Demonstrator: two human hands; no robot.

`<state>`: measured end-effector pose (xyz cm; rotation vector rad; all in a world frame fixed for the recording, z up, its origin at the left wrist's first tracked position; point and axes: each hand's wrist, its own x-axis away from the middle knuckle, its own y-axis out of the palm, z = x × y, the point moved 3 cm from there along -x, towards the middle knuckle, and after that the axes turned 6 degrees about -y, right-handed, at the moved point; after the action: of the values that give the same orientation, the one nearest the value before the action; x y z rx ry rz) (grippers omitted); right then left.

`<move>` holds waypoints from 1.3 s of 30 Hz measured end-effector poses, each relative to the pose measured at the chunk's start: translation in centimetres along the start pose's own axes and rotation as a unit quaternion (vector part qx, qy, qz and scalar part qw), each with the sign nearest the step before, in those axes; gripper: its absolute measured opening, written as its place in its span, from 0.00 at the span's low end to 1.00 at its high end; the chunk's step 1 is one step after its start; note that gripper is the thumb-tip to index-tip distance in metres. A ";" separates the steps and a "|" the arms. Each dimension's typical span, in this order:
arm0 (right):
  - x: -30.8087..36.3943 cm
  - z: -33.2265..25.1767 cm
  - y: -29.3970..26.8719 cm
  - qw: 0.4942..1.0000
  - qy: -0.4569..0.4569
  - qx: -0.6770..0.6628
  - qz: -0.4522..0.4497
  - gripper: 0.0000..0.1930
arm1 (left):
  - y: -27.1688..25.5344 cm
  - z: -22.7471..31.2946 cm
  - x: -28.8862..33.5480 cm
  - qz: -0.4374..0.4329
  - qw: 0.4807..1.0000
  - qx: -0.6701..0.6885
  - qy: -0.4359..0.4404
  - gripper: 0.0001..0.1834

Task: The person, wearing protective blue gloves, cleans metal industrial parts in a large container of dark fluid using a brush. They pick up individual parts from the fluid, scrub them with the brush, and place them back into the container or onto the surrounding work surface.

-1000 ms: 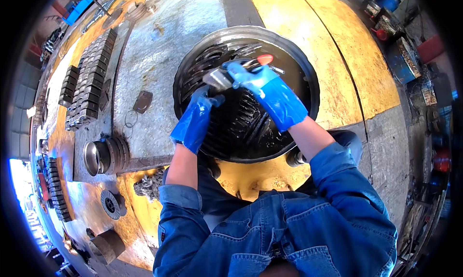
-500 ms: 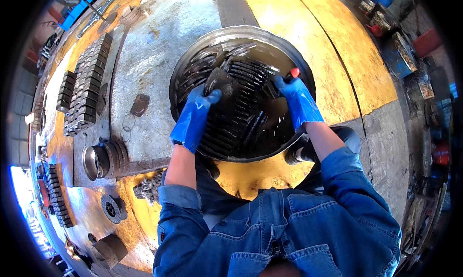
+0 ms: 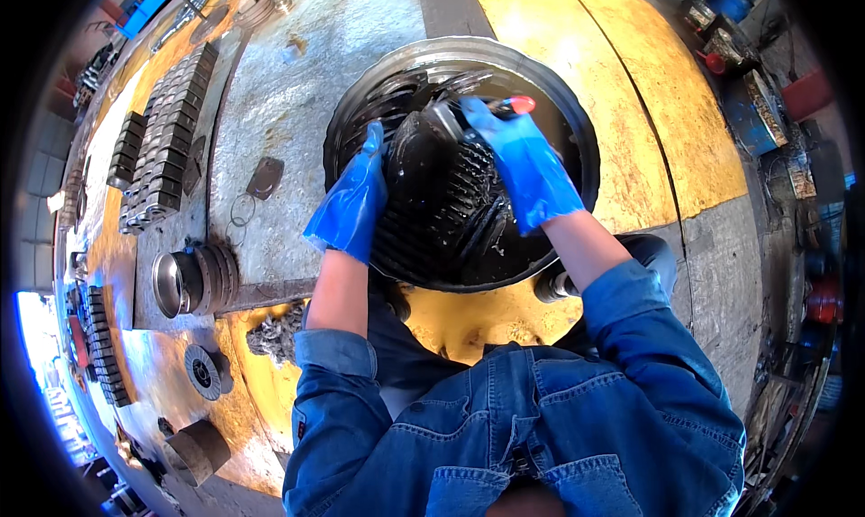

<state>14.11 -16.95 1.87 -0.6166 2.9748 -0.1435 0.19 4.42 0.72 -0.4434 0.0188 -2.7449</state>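
Observation:
A wide round metal basin (image 3: 587,157) in front of me holds dark liquid and many black, wet curved plates (image 3: 393,98) packed in rows. My left hand (image 3: 353,197), in a blue rubber glove, grips the left edge of a dark flat metal plate (image 3: 416,161) tilted up over the others. In my right hand (image 3: 518,157), gloved the same way, is a brush (image 3: 521,104) with a red handle end. Its pale ferrule is at the plate's upper right edge, smeared by motion. The bristles cannot be made out.
Left of the basin, rows of stacked dark metal blocks (image 3: 167,139) stand on the metal floor plates. Nearer lie metal rings (image 3: 185,283), a small dark plate (image 3: 266,177) and a grey spool-like disc (image 3: 204,373). Drums and bins (image 3: 757,112) line the right side.
My right hand has swung left and away from me with the brush, from the basin's right side onto the plate. The left hand has turned the plate more upright.

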 end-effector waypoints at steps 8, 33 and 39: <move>2.7 -1.0 7.4 0.998 -0.012 -0.018 -0.065 0.09 | 0.0 -0.3 -1.0 0.032 0.999 -0.001 0.025 0.35; 6.6 11.6 -8.9 0.971 0.077 0.216 -0.075 0.14 | 0.5 -0.6 -1.3 0.048 0.998 -0.007 0.036 0.36; 6.1 5.3 -3.7 0.987 0.131 0.088 -0.028 0.16 | -0.1 -1.0 -0.8 0.053 0.998 -0.011 0.033 0.36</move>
<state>10.59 -23.20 -3.42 -0.7088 3.1450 -0.5263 0.61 4.72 -0.50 -0.3480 0.0859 -2.6556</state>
